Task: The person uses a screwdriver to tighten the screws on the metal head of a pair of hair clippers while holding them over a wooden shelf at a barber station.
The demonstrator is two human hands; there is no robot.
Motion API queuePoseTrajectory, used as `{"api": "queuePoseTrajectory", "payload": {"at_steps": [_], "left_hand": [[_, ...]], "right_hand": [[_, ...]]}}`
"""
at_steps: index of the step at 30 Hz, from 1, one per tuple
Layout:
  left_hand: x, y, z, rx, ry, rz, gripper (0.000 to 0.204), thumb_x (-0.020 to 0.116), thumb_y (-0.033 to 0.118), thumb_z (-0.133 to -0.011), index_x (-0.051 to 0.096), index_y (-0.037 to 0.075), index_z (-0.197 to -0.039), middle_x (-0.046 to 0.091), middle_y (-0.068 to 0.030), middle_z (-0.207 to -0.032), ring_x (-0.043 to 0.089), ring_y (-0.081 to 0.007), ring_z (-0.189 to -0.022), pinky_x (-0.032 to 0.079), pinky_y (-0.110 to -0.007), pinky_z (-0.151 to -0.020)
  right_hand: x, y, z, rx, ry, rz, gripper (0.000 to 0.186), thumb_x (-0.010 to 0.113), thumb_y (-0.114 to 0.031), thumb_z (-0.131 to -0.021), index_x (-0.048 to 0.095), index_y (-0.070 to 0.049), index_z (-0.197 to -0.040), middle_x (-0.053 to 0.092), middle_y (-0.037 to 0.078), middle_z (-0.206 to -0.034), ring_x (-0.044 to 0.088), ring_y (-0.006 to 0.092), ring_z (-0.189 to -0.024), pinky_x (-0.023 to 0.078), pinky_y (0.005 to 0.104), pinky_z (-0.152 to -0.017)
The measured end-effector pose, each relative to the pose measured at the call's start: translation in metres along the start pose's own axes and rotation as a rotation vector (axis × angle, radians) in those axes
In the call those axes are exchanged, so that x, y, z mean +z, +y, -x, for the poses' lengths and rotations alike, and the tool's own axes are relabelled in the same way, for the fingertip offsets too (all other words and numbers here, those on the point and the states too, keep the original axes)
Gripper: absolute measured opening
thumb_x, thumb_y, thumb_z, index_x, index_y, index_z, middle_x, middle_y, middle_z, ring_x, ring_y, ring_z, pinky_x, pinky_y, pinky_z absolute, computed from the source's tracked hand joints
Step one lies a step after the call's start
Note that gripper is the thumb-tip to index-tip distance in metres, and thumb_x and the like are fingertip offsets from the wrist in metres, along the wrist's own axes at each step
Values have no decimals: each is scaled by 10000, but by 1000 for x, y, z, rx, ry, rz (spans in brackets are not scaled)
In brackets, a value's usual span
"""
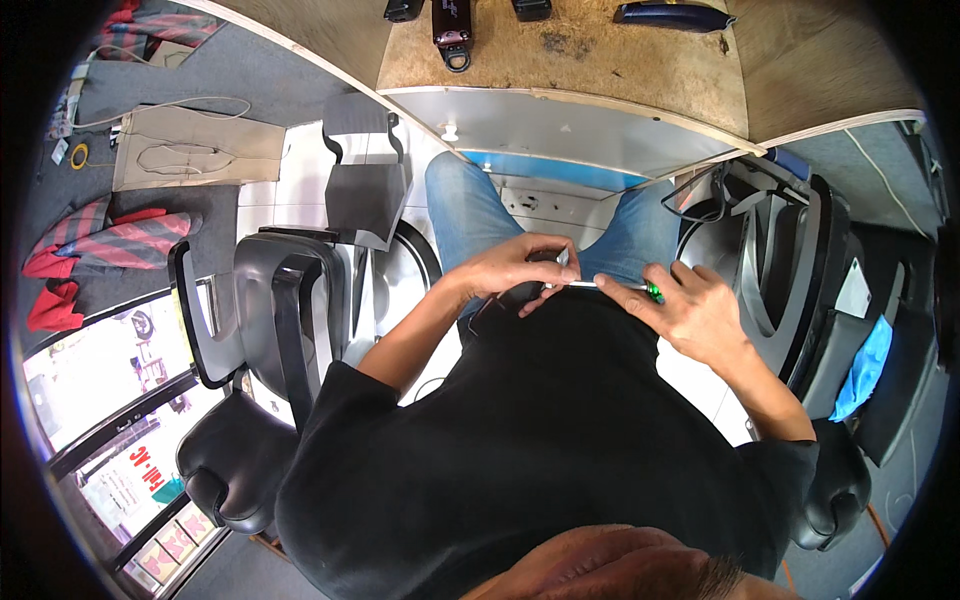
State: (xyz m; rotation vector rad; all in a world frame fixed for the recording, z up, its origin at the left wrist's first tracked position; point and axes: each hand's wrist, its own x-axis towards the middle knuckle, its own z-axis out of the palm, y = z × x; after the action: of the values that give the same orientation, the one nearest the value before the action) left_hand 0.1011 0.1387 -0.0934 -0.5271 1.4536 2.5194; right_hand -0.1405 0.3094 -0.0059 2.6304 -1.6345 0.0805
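My left hand [522, 270] is closed around a dark, hand-sized object [520, 296] above my lap, mostly hidden by the fingers. A small silvery piece [563, 258] shows by the thumb and fingertips. In my right hand [690, 305] is a screwdriver [655, 291] with a green handle, held between thumb and fingers. Its thin pale shaft points left, and the tip reaches the fingertips of my left hand. Whether the tip touches the dark object cannot be made out.
Ahead is a worn wooden counter [590, 70] with a dark red hair clipper [452, 30] and a dark blue clipper [675, 16]. Black chairs stand at left [290, 285] and right [800, 270]. A cardboard sheet [200, 150] and a red-grey cloth [110, 245] lie at far left.
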Motion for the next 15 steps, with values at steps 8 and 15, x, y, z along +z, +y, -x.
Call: {"api": "queuePoseTrajectory", "payload": {"at_steps": [8,15], "left_hand": [[6,-18,-7,-8,-73,-132,334,729,326,-981,598,20,-957,566,-37,-700,595,-124,-546,480,-290,-481],[8,-17,-9,26,-72,-309,309,802,278,-938,602,43,-933,590,-27,-715,599,-109,-554,458,-272,-499]], "right_hand": [[-4,-18,10,4,-172,-44,676,695,-185,-838,600,-366,-1483,522,34,-848,607,154,-591,521,310,-463],[-10,-27,10,270,-375,-604,566,681,-115,-943,603,-281,-1479,611,110,-802,632,300,-589,551,398,-534]]}}
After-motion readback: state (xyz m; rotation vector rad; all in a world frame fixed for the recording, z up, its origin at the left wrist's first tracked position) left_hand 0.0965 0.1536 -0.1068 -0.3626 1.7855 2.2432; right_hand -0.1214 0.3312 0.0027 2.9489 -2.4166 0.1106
